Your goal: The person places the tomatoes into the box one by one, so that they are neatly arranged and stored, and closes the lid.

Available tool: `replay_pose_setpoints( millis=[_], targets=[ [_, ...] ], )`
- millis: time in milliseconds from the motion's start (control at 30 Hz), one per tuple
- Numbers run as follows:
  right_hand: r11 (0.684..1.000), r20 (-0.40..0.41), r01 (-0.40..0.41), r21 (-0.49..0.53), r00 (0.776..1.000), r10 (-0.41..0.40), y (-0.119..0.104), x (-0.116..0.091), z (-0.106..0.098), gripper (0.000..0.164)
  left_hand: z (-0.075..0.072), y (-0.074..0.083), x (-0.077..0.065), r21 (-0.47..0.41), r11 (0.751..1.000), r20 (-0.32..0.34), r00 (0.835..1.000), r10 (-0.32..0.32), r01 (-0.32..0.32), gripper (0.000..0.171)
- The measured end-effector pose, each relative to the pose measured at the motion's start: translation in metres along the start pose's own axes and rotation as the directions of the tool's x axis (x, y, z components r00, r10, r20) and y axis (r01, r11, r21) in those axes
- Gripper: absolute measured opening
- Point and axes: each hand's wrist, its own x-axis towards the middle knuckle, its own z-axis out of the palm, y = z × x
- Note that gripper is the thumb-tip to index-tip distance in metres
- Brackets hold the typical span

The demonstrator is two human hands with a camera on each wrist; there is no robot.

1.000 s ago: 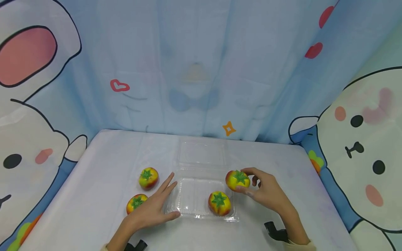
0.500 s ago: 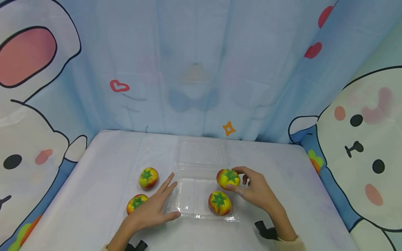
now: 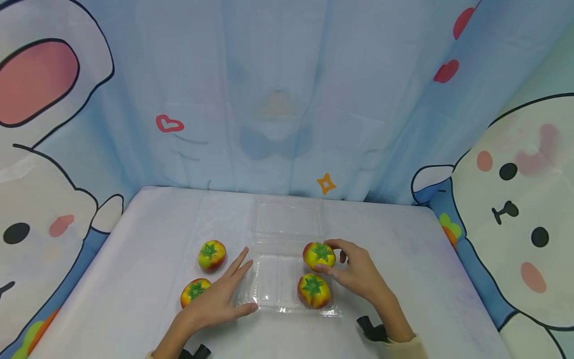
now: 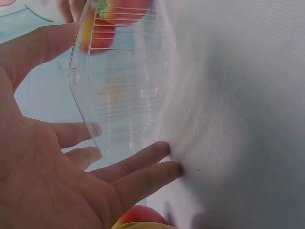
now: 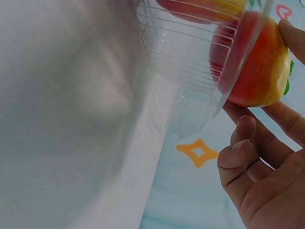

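- Across the white table [image 3: 390, 234] from me, a clear plastic container [image 3: 273, 282] sits with its lid [image 3: 289, 219] laid back on the far side.
- The right hand [image 3: 356, 271] pinches a red-and-yellow fruit [image 3: 319, 255] between thumb and fingers, at the container's far right part. Some of it shows through the clear wall; whether it touches the base I can't tell.
- Just nearer the person, a second fruit [image 3: 314, 291] sits inside, green top up. If the held one came down tight against it, I'd expect it to be nudged or rolled.
- The left hand [image 3: 217, 301] lies at the left edge, fingers spread and clasped round nothing, thumb by the near corner. It seems to be bracing the container; were it lifted, a knock on the rim could slide or tip something so light.
- Letting go early could leave the held fruit perched on the right rim, to my mind.
- Beyond the left hand are a far fruit [image 3: 212, 255] and a near fruit [image 3: 195, 290], the latter partly hidden; a careless wrist might roll that one.
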Motion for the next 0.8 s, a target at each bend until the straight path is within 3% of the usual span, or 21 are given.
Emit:
replay_pose_setpoints(
  millis=[467, 800],
  targets=[
    [0.995, -0.004, 0.095, -0.026, 0.995, -0.095, 0.007, 0.005, 0.013, 0.060, -0.001, 0.002, 0.000, -0.011, 1.000, 0.000, 1.000, 0.009, -0.009, 0.096],
    [0.995, -0.002, 0.090, -0.050, 0.996, -0.090, 0.009, 0.007, 0.019, 0.060, 0.001, 0.001, 0.000, -0.007, 1.000, -0.003, 1.000, 0.018, -0.018, 0.097]
  ],
)
